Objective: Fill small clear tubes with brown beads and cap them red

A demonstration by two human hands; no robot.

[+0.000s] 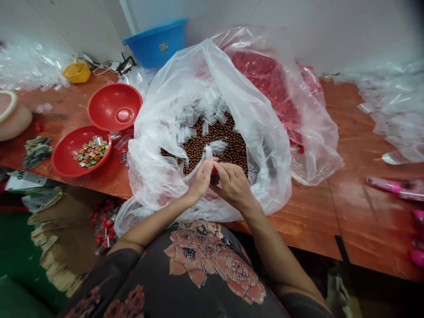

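Observation:
Over a large clear plastic bag (149,132), my left hand (201,179) and my right hand (233,183) meet with their fingertips closed. Between them is a small red cap (215,167), mostly covered by the fingers. A blurred, clear plastic piece (208,152) pokes up by the left fingertips; whether it joins the cap cannot be told. Inside the bag, just beyond my hands, lie many small round brown balls (195,150). Small clear plastic containers (190,115) are heaped on the balls at the far side.
Left of the bag stand a red bowl (112,101) and another red bowl (64,152) holding wrapped sweets (91,154). A blue basin (157,46) leans behind. Another bag with red pieces (261,75) sits behind right. Clear containers (404,101) and pink-capped tubes (384,184) lie right.

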